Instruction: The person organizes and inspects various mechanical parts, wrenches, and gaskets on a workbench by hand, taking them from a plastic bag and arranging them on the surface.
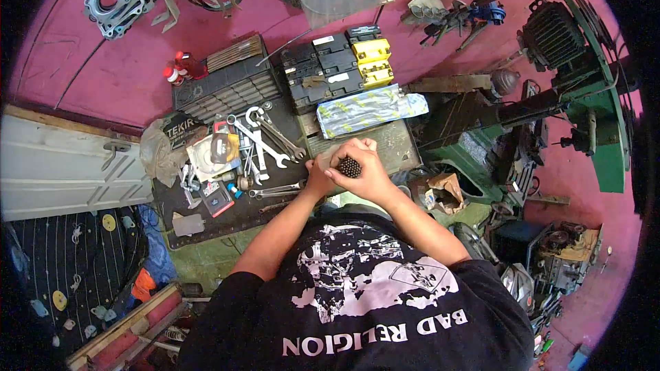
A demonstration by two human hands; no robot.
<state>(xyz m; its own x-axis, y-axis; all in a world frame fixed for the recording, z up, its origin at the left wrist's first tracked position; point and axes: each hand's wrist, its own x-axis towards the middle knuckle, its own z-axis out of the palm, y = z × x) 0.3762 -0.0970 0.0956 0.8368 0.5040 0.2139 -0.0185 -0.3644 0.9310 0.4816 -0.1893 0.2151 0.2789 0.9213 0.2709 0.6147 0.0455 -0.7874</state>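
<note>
1. The right hand (368, 165) is curled around a bundle (349, 167) of small dark, round-ended pieces, just below the middle of the frame's upper half; their ends face up at the camera.
2. The left hand (318, 177) sits against the right one, slightly to its left in the frame. Its fingers are partly hidden, so I cannot tell whether it grips anything.
3. To handle the bundle well, an even squeeze all round seems best; a slack side could let single pieces slip out.
4. Keeping the ends level, with the left hand near as a support, would likely help. Working above the wooden board (402, 153) gives anything dropped a place to land.
5. Counts: two hands, one bundle; its pieces are too small and crowded to number.
6. Upper middle: one patterned silver-blue parcel (368, 111), what look like two yellow batteries (373, 62), and several dark batteries (337, 58), whose edges merge.
7. Upper left: one drawer cabinet (227, 86) and at least two red containers (189, 69).
8. Left of centre, on the desk (230, 222): at least four wrenches (257, 140), overlapping, so the full number is unsure.
9. Right edge: one green machine (608, 113) and one dark finned motor (552, 33).
</note>
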